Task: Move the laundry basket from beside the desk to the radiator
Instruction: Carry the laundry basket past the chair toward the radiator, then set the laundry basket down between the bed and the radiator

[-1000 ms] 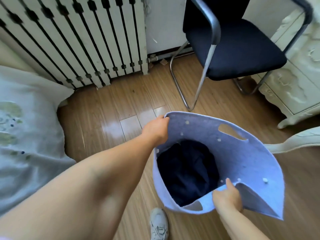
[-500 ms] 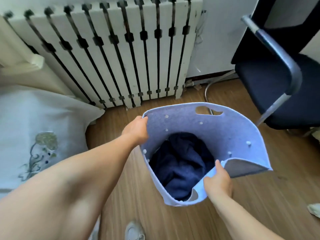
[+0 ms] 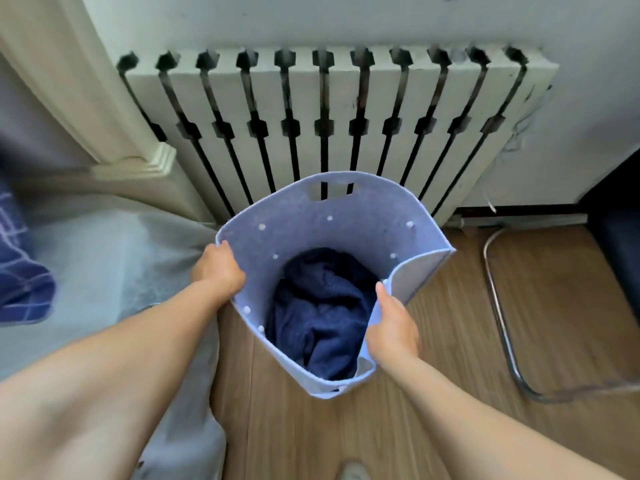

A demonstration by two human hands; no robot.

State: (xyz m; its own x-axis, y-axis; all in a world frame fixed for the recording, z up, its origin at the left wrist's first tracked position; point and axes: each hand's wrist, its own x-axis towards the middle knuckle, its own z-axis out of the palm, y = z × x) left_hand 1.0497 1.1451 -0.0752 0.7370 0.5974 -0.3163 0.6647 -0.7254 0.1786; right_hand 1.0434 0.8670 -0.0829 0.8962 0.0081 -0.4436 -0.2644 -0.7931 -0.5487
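Note:
A light blue felt laundry basket (image 3: 349, 220) sits right in front of the white ribbed radiator (image 3: 322, 109), its far wall with the handle slot overlapping the radiator's lower part. Dark navy clothing (image 3: 322, 306) fills its bottom. My left hand (image 3: 218, 268) grips the basket's left rim. My right hand (image 3: 393, 327) grips the near right rim, thumb inside. Whether the basket's base touches the wooden floor is hidden.
A bed with a pale grey cover (image 3: 104, 271) and a blue patterned cloth (image 3: 20, 282) lies at the left, touching my left arm. A chair's chrome leg frame (image 3: 502, 323) curves over the floor at the right. A shoe tip (image 3: 353, 472) shows at the bottom.
I have carried the basket forward and left, from near the chair to just in front of the radiator. Both hands keep their grips on the rim.

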